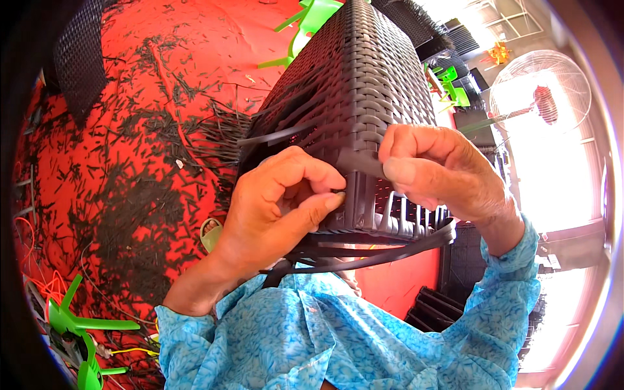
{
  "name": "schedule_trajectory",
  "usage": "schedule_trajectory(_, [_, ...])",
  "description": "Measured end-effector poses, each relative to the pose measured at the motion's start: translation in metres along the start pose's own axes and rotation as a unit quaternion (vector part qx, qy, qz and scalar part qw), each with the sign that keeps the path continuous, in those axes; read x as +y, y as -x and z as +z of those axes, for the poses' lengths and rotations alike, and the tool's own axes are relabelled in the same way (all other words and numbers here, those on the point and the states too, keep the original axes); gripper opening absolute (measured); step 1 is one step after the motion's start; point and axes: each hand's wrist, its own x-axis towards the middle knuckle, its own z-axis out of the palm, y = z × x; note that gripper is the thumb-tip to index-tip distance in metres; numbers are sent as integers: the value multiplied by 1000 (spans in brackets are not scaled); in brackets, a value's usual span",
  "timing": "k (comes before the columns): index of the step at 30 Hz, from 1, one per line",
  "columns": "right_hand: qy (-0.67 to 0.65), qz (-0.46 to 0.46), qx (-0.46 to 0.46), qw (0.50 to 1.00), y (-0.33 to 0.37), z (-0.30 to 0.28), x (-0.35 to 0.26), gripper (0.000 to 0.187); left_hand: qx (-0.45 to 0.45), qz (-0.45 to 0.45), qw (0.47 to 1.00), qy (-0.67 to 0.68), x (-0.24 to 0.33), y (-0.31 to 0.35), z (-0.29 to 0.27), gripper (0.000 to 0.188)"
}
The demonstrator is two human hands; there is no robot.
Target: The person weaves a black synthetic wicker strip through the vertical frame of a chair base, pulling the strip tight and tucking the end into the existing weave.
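A dark brown woven piece of plastic wicker (390, 84) stands in front of me with one corner edge facing me. My right hand (448, 169) is closed at the right of that corner, thumb and forefinger pinching a flat dark weaving strip (361, 162). The strip runs leftward across the corner. Left of the lower corner, my left hand (276, 205) is closed in a pinch, its fingertips against the weave; what lies between them is too small to make out. Below both hands, a long loose dark strip (390, 255) loops under the piece.
Dark strip scraps (140, 214) litter the red floor covering (214, 32) on the left. Green plastic chairs (81, 325) stand at the lower left and at the back. A large fan (543, 97) is at the right. Another dark woven panel (78, 62) rises at the far left.
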Motion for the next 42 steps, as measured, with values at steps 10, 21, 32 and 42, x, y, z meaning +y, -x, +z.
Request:
schedule_trajectory(10, [46,37,16,998,-1,2,-8,23,44,365,867,-336,-15,-9,-4,24])
schedule_trajectory(21, [-34,75,38,996,0,1,-4,23,-34,441,778,-446,-1,-12,-14,34])
schedule_trajectory(32, [72,-11,36,997,1,-3,0,25,7,542,712,-446,-18,-21,-6,24])
schedule_trajectory(42, [155,17,24,988,-9,-3,-4,31,26,465,778,-421,-20,-8,-3,27])
